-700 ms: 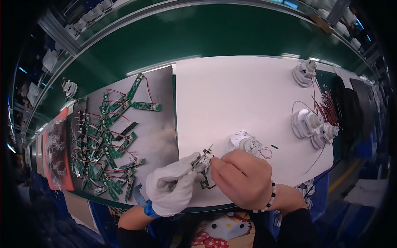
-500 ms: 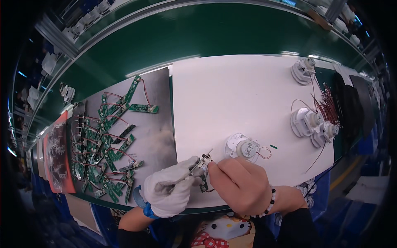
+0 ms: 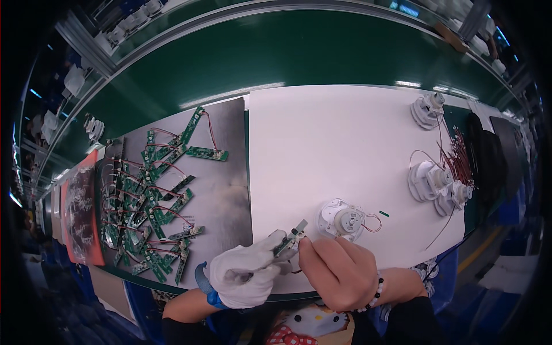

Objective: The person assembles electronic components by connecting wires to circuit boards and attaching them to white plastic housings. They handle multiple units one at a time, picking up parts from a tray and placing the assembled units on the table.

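Observation:
My left hand (image 3: 242,275), in a white glove, grips a narrow green circuit board (image 3: 291,237) that points up and to the right. White and dark parts sit on the board's face. My bare right hand (image 3: 340,269) pinches at the board's right side, beside a white part; whatever lies between those fingertips is hidden. Just beyond the right hand a round motor in a white housing (image 3: 326,217) rests on the white sheet, a thin wire loop at its right. A tiny green strip (image 3: 384,213) lies right of that loop.
Many wired circuit boards (image 3: 152,210) are heaped on a metal plate (image 3: 227,198) at left, beside a red-edged bag (image 3: 80,210). At right stand several white motor units (image 3: 426,179), a bundle of reddish wires (image 3: 457,155) and a black cloth (image 3: 486,158).
The board in my left hand has turned so its face shows more. My right fingers stay at its side. The whole view has shifted slightly.

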{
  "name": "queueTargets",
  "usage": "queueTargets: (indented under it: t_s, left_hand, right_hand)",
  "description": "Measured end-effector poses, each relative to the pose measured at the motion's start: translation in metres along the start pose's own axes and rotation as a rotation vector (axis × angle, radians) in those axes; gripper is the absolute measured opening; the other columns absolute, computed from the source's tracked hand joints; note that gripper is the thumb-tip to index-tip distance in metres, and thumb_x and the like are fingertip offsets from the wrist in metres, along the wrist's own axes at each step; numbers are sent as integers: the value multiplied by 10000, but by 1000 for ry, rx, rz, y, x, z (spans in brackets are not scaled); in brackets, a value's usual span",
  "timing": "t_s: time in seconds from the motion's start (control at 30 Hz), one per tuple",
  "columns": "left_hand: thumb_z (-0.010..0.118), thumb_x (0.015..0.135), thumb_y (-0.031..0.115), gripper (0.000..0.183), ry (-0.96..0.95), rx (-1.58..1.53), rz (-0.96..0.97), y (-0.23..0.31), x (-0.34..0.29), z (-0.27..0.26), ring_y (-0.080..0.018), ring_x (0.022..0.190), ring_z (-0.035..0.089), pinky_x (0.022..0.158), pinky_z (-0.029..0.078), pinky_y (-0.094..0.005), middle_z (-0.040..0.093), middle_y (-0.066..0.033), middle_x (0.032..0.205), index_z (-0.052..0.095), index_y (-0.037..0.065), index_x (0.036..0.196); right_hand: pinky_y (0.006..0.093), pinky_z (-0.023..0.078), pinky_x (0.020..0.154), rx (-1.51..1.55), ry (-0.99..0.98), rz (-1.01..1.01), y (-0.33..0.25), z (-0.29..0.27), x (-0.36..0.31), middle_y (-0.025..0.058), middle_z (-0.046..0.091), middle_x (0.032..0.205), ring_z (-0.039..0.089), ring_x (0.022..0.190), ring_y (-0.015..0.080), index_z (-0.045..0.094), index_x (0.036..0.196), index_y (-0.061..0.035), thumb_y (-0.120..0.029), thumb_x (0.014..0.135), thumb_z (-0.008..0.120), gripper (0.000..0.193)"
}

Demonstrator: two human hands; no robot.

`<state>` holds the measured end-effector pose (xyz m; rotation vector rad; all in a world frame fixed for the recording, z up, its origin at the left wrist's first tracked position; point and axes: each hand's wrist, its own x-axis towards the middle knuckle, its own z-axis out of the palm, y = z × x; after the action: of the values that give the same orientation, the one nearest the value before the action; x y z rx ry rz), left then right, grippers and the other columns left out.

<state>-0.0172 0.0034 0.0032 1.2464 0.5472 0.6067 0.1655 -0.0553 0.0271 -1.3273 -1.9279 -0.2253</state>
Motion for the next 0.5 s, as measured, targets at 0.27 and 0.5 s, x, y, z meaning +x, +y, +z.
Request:
queueTargets:
  t_s: [0.27,0.5]
  left_hand:
    - [437,897,0,403,-37,-270,-154,-3,-1,-1,-178,941,566,816,451,-238,544,-190,1136,367,-73,1287]
    - [439,885,-26,221,177,-114,39,-9,3,23,-286,936,610,746,533,-300,505,-232,1170,449,-31,1105]
  right_hand:
    - [221,392,394,-12,100,-117,6,1,1,117,505,701,466,499,144,606,782,127,50,569,616,227]
    - [210,375,378,-128,46,40,1,6,-4,74,492,668,448,488,119,609,720,98,51,584,634,146]
